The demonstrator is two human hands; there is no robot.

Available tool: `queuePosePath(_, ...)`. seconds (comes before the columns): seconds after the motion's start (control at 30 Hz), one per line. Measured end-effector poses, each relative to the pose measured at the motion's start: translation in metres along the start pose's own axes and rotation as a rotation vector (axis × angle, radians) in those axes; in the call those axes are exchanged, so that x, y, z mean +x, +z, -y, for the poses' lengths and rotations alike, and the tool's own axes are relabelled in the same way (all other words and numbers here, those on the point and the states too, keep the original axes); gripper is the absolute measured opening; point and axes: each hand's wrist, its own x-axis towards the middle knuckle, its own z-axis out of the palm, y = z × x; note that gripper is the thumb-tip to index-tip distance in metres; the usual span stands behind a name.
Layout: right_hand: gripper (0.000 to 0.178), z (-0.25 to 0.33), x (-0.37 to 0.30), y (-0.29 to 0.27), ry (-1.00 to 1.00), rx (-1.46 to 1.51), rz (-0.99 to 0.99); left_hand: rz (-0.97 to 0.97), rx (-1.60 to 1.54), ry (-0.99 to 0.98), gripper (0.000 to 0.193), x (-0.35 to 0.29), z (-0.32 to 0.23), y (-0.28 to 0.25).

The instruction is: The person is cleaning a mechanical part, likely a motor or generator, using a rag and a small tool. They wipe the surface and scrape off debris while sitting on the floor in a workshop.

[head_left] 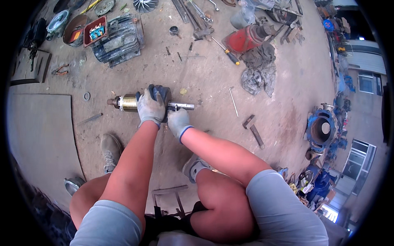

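- The shaft assembly (131, 102) lies crosswise over the floor (213, 119), ahead of both shoes (110, 147).
- Gloved left hand (150, 105): fingers wrapped over its dark section.
- Gloved right hand (179, 121): fingers curled beside the bare shaft end (186, 106); I cannot tell whether they grip.
- Red box (87, 37) against the finned housing (123, 41): blue and pale parts (97, 31) inside.
- Round brown pan (74, 26): a yellow-orange piece (76, 36) inside.

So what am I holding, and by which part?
A metal rotor: left hand gripping its dark middle, right hand at its silver shaft, grip unclear.
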Motion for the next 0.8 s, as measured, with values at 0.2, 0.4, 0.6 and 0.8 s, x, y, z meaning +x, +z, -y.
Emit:
queuePosePath(0.2,0.030,0.004,-0.017,-0.034,-0.163,0.120,0.075,-0.015,-0.002,-0.015,0.048,-0.002,0.001,0.003)
queuePosePath(0.4,0.038,0.001,0.032,-0.093,-0.765,-0.044,-0.066,-0.082,-0.012,0.064,0.045,-0.004,0.006,0.014)
queuePosePath(0.6,0.063,0.058,0.059,-0.089,-0.432,-0.331,0.200,-0.024,-0.007,0.016,0.043,-0.002,-0.003,0.005)
queuePosePath(0.8,0.066,0.085,0.067,-0.064,-0.510,-0.530,0.169,-0.037,0.077,0.040,0.037,0.000,-0.002,0.007)
